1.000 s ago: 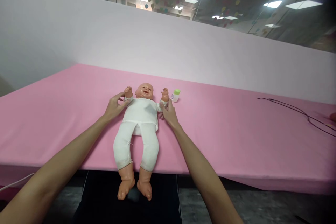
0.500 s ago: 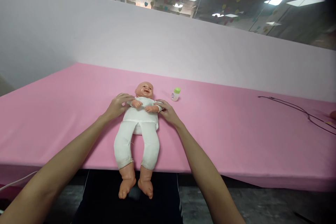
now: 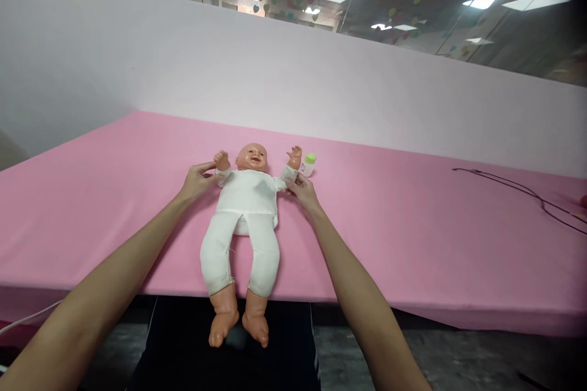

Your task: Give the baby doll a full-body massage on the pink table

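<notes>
While the baby doll (image 3: pixel 247 192) lies face up over the near edge of the pink tabletop (image 3: pixel 389 220), left of the scene's middle, each grip is closed on one of its raised arms. The left hand (image 3: pixel 196 181) pinches the left cuff between thumb and fingers; the right hand (image 3: pixel 306 192) holds the right sleeve likewise. Soft, slightly wrinkled white cloth covers the doll's rounded torso and legs, whereas its bald head, curled little hands and plump feet look smooth and glossy, like molded plastic. The feet jut past the near edge above dark trousers (image 3: pixel 183 348). Just right of the doll's right-side hand sits a small, rounded, whitish bottle (image 3: pixel 308 167) with a light green cap. Well to the right, a thin dark cable (image 3: pixel 510 184) curves across the smooth covering; a flat white partition (image 3: pixel 321 73) runs along the far side.
</notes>
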A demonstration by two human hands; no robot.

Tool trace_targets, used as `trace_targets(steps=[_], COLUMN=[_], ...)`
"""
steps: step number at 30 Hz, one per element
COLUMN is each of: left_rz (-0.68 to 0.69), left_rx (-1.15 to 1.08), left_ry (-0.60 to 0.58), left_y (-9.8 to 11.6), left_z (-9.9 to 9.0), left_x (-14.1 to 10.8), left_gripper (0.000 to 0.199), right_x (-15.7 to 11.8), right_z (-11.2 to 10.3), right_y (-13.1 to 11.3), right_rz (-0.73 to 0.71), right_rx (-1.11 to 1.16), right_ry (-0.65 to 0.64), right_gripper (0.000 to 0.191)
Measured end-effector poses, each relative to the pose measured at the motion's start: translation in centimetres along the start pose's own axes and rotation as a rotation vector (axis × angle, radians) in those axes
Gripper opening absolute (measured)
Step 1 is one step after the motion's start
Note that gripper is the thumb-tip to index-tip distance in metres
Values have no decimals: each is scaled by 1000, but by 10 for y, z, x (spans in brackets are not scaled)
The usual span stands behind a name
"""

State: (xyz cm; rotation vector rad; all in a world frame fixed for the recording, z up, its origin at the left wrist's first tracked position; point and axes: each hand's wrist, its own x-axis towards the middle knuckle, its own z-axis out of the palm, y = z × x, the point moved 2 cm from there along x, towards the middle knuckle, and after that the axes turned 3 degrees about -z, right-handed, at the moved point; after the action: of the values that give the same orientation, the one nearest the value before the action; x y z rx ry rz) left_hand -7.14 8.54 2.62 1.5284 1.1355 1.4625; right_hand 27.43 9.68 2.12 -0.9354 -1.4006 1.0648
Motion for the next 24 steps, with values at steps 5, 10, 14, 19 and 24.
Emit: trace_targets(steps=[5, 10, 14, 19, 24], left_rz=[67, 63, 26, -144, -92], left_rx=[137, 100, -21, -128, -100], left_ry=[-198, -156, 107, 290, 143], left_y=[9, 8, -5, -27, -17], left_z=[8, 10, 7, -4, -4], left_x=[-2, -1, 1, 4, 3], left_gripper=[48, 52, 52, 57, 53], right_x=[-6, -7, -3, 2, 2], right_z=[10, 16, 10, 4, 5], right_y=[-12, -11, -1, 12, 7], right_rz=[-139, -162, -41, 149, 93], right_rx=[-107, -131, -29, 141, 144], right_ry=[-302, -306, -68, 71, 132], right_gripper=[30, 28, 35, 52, 57])
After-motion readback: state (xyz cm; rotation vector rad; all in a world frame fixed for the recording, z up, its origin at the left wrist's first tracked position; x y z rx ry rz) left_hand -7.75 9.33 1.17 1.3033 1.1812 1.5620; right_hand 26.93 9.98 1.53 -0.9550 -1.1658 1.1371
